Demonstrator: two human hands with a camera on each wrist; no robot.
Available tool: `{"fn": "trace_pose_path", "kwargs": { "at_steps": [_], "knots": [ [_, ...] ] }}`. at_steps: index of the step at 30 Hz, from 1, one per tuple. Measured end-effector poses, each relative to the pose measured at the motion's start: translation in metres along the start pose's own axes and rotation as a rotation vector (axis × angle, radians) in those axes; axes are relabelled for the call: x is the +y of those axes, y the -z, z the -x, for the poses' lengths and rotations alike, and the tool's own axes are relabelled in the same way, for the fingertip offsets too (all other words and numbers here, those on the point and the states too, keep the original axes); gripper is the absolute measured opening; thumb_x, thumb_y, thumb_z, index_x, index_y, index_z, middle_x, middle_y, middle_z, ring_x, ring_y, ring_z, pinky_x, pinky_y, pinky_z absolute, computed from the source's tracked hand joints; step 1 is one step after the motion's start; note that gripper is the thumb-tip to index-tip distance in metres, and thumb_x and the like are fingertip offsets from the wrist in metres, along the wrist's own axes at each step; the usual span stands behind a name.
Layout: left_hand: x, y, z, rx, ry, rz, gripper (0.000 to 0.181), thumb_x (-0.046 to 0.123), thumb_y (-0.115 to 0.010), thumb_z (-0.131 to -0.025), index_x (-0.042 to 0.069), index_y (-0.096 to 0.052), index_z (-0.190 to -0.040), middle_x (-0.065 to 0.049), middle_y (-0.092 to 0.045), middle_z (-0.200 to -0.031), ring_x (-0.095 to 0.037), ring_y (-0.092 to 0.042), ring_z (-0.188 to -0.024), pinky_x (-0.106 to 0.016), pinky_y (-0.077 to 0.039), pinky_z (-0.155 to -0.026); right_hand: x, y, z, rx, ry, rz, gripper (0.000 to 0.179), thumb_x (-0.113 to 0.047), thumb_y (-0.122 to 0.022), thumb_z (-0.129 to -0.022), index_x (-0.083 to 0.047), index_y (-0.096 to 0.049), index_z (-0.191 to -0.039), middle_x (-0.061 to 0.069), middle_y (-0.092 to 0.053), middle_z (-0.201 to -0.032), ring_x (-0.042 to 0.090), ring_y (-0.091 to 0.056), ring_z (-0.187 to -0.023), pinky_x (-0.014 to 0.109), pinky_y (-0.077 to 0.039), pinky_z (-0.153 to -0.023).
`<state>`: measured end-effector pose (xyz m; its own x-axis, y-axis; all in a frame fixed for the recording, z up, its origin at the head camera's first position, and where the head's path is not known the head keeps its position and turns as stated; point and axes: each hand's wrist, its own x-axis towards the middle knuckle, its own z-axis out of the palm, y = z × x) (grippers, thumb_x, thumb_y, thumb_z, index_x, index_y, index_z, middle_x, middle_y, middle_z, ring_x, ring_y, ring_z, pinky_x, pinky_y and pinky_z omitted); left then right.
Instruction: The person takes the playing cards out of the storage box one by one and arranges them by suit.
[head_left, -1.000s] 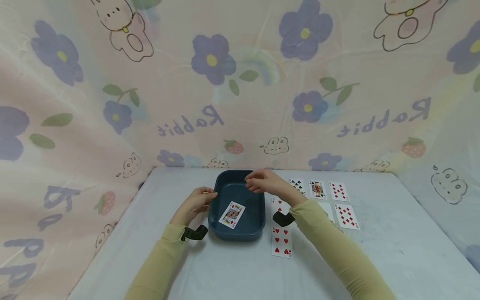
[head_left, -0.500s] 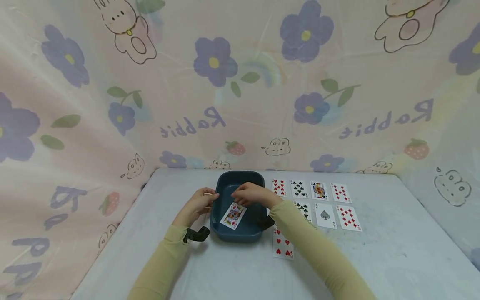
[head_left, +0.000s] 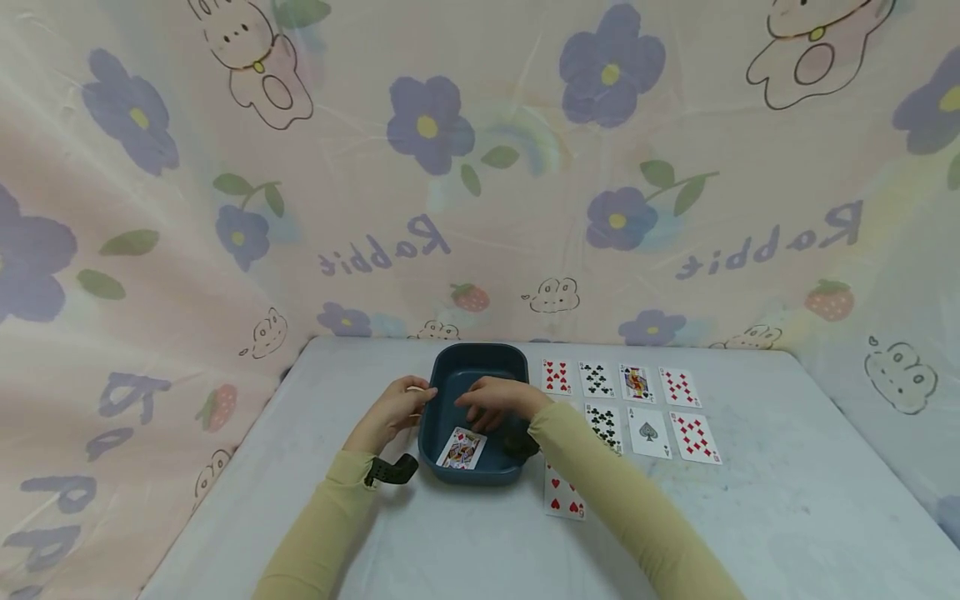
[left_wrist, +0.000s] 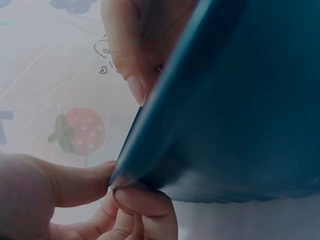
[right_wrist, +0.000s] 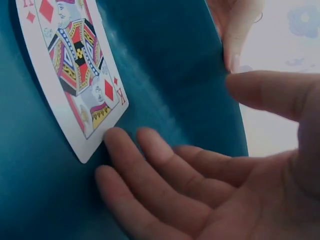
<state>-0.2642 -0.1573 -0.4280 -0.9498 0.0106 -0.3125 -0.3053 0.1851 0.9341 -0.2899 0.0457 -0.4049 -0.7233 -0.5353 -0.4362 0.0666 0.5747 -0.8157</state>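
A dark blue tray (head_left: pixel 480 353) stands on the table, its left rim pinched between thumb and fingers of my left hand (head_left: pixel 390 411). In the left wrist view, the left thumb (left_wrist: pixel 80 181) lies outside the rim with the index finger below. A king of diamonds playing card (head_left: pixel 461 448) lies face up in the near part of the tray. Over the tray floor, my right hand (head_left: pixel 498 397) reaches in with spread, relaxed fingers. The right wrist view has the right fingertips (right_wrist: pixel 116 139) at the corner of the king card (right_wrist: pixel 77 67); whether they touch it I cannot tell.
Right of the tray, several face-up playing cards lie in rows, among them an ace of spades (head_left: pixel 649 432) and a ten of diamonds (head_left: pixel 695 437). My right forearm (head_left: pixel 630 500) partly covers a six of hearts (head_left: pixel 562 496). A patterned curtain (head_left: pixel 495 208) hangs behind the table.
My right hand has come down and left into the tray. The king card has slid toward the tray's near end and turned slightly. My left hand keeps its hold on the rim.
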Motion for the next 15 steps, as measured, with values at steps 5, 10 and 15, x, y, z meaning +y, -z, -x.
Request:
{"fn": "trace_pose_path", "kwargs": {
  "at_steps": [5, 10, 15],
  "knots": [
    [-0.0015, -0.0001, -0.0005, 0.003, -0.006, -0.008, 0.023, 0.018, -0.061, -0.095, 0.004, -0.052, -0.111, -0.008, -0.057, -0.086, -0.016, -0.052, -0.068, -0.027, -0.045, -0.059, 0.0000, -0.0006, -0.0001, 0.007, -0.002, -0.002, 0.042, -0.030, -0.057, -0.095, 0.002, -0.055, -0.122, 0.018, -0.063, -0.102, 0.030, -0.067, -0.090, 0.040, -0.054, -0.076],
    [-0.0013, -0.0004, -0.0009, 0.000, -0.006, -0.001, 0.023, 0.018, -0.061, -0.095, 0.003, -0.051, -0.110, -0.011, -0.057, -0.091, -0.018, -0.054, -0.072, -0.028, -0.046, -0.060, -0.0005, 0.0017, -0.0001, 0.024, 0.020, 0.010, 0.041, -0.027, -0.061, -0.094, 0.002, -0.056, -0.123, 0.013, -0.065, -0.098, 0.025, -0.065, -0.087, 0.037, -0.053, -0.078],
    [-0.0002, -0.0002, -0.0006, -0.005, 0.009, 0.017, 0.022, 0.016, -0.061, -0.095, 0.002, -0.051, -0.109, -0.009, -0.057, -0.090, -0.015, -0.055, -0.070, -0.027, -0.046, -0.060, -0.0004, 0.0031, -0.0002, -0.006, 0.103, 0.081, 0.027, -0.015, -0.069, -0.087, -0.002, -0.066, -0.111, 0.004, -0.067, -0.088, 0.016, -0.062, -0.076, 0.032, -0.051, -0.071]
  ]
}}
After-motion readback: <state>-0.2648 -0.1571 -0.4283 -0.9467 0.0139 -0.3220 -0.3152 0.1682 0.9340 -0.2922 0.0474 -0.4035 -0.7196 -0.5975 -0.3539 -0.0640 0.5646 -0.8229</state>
